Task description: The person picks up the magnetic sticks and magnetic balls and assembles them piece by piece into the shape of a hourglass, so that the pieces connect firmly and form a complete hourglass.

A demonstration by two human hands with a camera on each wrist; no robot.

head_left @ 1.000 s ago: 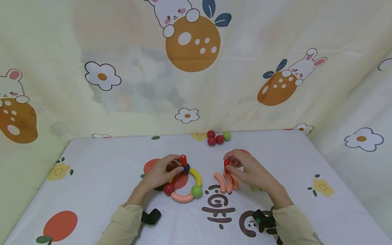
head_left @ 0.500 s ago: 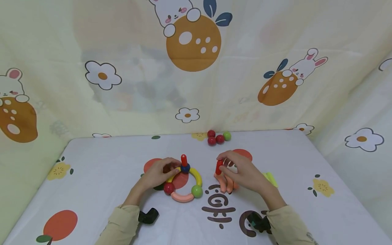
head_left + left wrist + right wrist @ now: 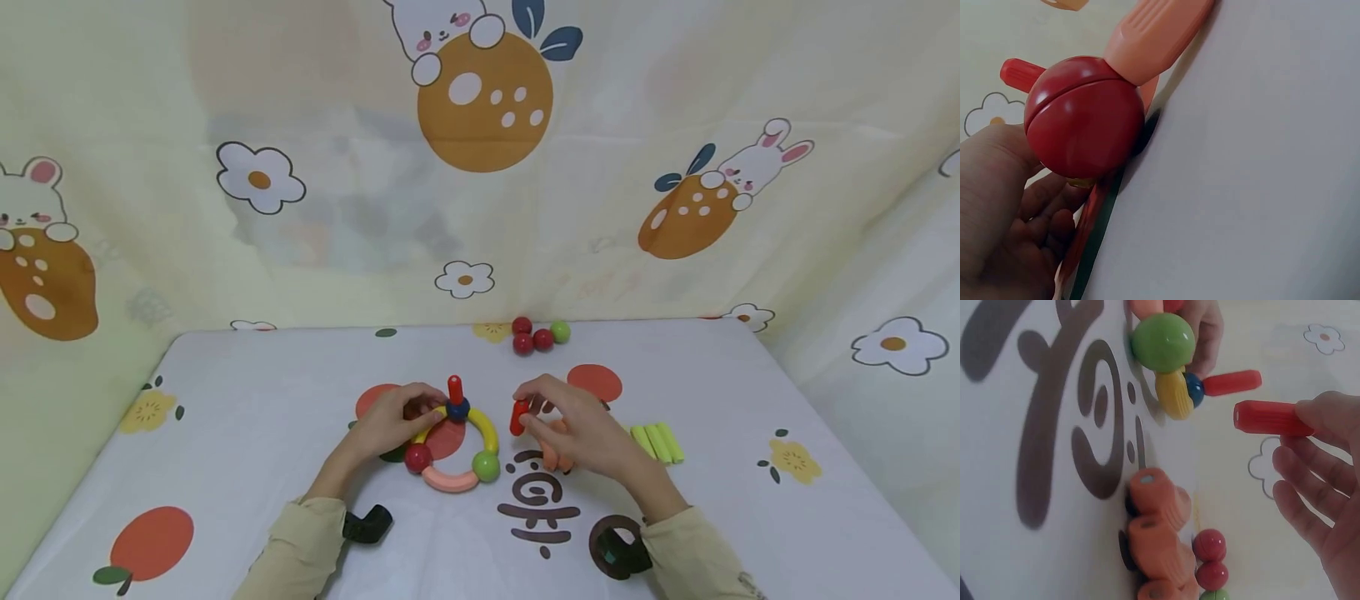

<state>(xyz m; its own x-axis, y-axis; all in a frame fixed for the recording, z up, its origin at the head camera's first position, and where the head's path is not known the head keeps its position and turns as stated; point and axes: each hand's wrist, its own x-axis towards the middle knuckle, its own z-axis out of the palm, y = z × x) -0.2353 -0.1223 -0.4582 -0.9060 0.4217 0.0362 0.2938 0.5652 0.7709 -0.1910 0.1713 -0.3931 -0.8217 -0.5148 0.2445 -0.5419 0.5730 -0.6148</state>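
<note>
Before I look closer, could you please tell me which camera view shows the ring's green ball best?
The right wrist view: the green ball appears large and close there, touching a yellow arc. The head view shows it much smaller, beside the pink arc; the left wrist view does not show it.

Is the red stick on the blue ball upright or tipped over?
Upright, or very nearly: in the head view, the red stick rises from the blue ball with its free end pointing up.
</note>
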